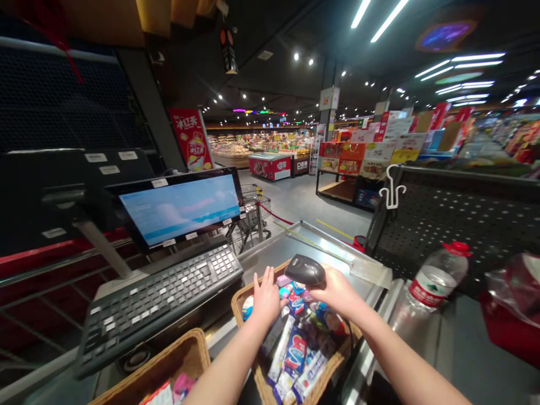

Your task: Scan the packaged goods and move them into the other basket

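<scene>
While the left hand was stretched forward, fingers spread flat and gripping nothing, over the wicker basket on the bench, the right hand was closed around a dark, rounded scanner, held above the colourful packets heaped inside.

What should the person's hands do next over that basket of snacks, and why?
Probably the left hand lifts one colourful snack packet from the wicker basket toward the dark handheld scanner, since the right hand holds it above the packets while the left rests on them.
</scene>
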Motion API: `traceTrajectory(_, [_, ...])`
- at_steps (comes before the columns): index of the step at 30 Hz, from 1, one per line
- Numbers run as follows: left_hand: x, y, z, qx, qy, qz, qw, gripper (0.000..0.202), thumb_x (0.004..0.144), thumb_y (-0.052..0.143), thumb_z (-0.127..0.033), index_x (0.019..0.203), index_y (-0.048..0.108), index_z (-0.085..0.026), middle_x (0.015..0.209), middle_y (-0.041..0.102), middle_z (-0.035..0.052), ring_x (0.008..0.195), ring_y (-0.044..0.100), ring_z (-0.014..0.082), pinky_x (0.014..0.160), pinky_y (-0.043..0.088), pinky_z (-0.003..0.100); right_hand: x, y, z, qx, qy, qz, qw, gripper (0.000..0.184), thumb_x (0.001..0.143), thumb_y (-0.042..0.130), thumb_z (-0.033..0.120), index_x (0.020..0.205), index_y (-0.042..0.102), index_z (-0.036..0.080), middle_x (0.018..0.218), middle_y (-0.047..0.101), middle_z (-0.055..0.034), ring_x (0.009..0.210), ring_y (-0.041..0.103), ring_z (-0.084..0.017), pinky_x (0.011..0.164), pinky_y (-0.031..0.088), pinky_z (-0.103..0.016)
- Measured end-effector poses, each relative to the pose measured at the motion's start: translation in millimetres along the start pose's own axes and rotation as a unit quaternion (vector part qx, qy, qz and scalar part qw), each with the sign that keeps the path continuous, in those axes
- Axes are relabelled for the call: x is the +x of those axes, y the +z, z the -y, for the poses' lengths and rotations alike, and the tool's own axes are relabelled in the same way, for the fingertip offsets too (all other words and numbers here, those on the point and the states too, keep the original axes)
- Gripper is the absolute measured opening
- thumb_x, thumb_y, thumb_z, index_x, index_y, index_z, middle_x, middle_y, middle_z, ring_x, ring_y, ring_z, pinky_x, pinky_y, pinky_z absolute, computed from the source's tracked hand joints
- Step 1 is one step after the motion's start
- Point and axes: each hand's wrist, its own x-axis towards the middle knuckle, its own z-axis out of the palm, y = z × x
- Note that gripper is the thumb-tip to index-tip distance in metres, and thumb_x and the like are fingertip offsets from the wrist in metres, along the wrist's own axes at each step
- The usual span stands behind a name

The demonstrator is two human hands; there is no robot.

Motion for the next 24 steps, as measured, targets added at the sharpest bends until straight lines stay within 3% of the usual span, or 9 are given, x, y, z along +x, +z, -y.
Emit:
traceTrajectory(10, [21, 30.7, -12, 0.045, -0.009, -0.001, 0.999, 0.037, 0.079, 0.062, -0.045, 0.102, 0.072, -0.018, 0.153, 0.033, 0.0148, 0.145, 0.019, 0.0345, 0.115, 0.011, 0.061, 14, -7, -29, 0.007, 0.001, -0.001, 1.000, 0.013, 0.065, 0.061, 0.014, 0.076, 0.066, 0.018, 0.086, 0.068, -0.0051, 0.085, 0.062, -0.024, 0.076, 0.049, -0.031])
traceTrajectory(24, [27, 19.1, -13, 0.034, -0.018, 0.047, 0.998, 0.041, 0.078, 0.057, -0.024, 0.116, 0.067, -0.012, 0.155, 0.026, 0.0166, 0.145, 0.019, 0.0325, 0.116, 0.014, 0.060, 14, -2, -34, 0.012, 0.006, 0.005, 1.000, 0.015, 0.064, 0.062, 0.014, 0.078, 0.066, 0.018, 0.091, 0.068, -0.0067, 0.091, 0.062, -0.026, 0.082, 0.048, -0.034])
